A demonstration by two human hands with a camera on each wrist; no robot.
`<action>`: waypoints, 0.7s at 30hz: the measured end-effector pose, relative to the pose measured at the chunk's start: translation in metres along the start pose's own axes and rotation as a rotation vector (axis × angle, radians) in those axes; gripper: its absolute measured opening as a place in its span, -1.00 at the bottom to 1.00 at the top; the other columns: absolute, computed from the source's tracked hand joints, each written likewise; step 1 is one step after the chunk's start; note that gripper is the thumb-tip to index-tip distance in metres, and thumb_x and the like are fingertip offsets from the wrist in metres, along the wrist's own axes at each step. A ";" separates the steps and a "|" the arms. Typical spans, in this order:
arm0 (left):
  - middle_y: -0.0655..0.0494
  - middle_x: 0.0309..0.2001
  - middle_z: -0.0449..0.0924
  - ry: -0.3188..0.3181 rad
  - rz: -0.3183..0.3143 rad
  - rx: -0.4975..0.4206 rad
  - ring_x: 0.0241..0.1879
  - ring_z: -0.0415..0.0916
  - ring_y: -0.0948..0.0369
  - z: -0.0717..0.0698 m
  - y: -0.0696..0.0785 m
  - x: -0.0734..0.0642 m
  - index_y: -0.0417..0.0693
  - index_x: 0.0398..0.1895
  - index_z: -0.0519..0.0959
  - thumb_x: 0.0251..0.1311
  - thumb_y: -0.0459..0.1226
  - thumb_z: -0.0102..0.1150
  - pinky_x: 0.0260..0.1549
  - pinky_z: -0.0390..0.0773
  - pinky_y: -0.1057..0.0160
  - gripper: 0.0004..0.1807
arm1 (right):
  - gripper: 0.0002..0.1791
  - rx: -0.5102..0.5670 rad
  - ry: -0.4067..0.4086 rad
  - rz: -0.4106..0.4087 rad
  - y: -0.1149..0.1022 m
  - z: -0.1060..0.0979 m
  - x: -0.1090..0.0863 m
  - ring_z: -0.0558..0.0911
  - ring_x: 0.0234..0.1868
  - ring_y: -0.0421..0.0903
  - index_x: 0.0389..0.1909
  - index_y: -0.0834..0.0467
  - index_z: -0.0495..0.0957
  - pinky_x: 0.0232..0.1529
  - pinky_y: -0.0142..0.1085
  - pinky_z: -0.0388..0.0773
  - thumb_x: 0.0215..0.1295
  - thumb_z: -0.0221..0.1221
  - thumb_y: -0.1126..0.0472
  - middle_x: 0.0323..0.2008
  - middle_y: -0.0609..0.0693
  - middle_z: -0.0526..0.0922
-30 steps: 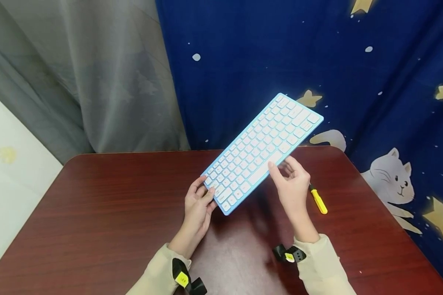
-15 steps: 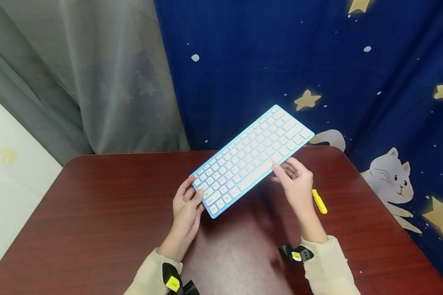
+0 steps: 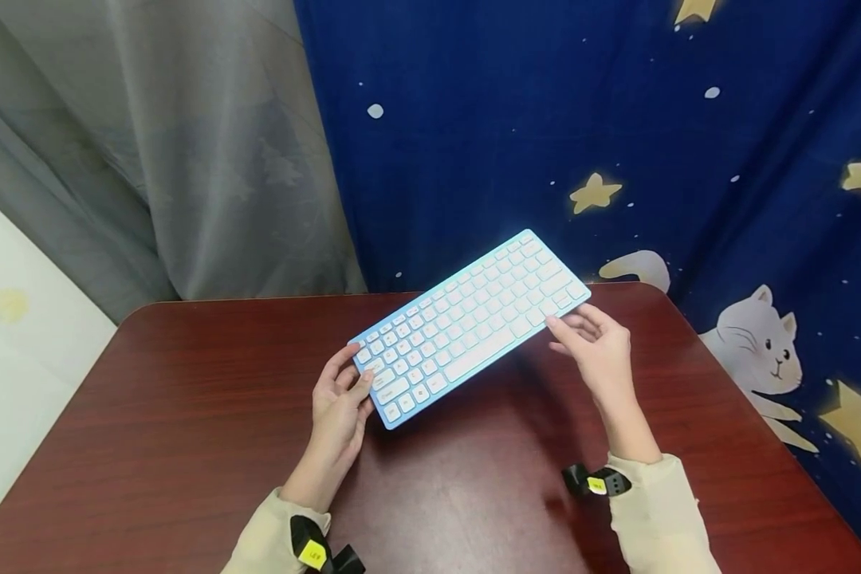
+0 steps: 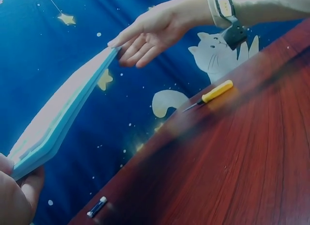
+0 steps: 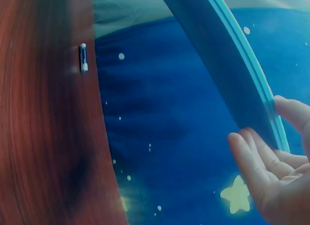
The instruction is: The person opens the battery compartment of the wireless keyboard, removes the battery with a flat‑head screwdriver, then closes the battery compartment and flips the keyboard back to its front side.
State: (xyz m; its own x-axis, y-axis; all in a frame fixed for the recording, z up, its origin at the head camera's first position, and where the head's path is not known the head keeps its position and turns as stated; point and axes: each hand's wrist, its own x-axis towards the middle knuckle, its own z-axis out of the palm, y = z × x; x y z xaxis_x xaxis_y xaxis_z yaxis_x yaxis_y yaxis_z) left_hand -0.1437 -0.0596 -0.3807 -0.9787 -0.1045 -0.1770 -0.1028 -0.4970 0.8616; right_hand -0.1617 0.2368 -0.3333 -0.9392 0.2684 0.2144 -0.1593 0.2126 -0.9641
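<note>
A light-blue keyboard (image 3: 469,327) with white keys is held tilted above the table, its keys facing me and its right end higher. At its left end my left hand (image 3: 340,410) grips it, thumb on the front and fingers round the edge. My right hand (image 3: 599,355) pinches the lower right edge. From the right wrist view, the right thumb lies at the rim of the keyboard (image 5: 232,65) and the other fingers are at its underside. The left wrist view shows the keyboard (image 4: 68,104) edge-on between both hands.
A screwdriver (image 4: 217,91) with a yellow handle lies on the brown table (image 4: 252,152); in the head view the right hand and forearm hide it. A small dark-and-white cylinder (image 5: 83,58), like a battery, lies near the far edge. Grey and blue curtains (image 3: 459,119) hang behind.
The keyboard has come down and left and turned closer to level, its right end lowering. My left hand has moved left, my right hand right along the edge, now covering the screwdriver.
</note>
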 end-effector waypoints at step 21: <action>0.03 -0.18 0.48 -0.124 -0.017 0.166 -0.32 0.53 0.22 -0.020 0.011 0.014 -0.10 0.20 0.30 0.25 -0.57 -0.14 -0.40 0.56 0.27 -0.54 | -0.43 -0.281 -0.275 0.121 0.020 -0.027 0.019 0.60 -0.36 -0.20 0.16 0.33 0.37 -0.32 -0.35 0.56 0.20 0.20 0.11 -0.13 0.29 0.55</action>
State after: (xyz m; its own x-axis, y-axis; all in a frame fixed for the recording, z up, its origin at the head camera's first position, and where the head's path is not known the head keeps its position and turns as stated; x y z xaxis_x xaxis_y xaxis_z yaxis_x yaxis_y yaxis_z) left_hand -0.1549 -0.0836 -0.3835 -0.9899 0.0145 -0.1408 -0.1370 -0.3480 0.9274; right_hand -0.1745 0.2714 -0.3448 -0.9984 0.0548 0.0151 0.0114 0.4537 -0.8911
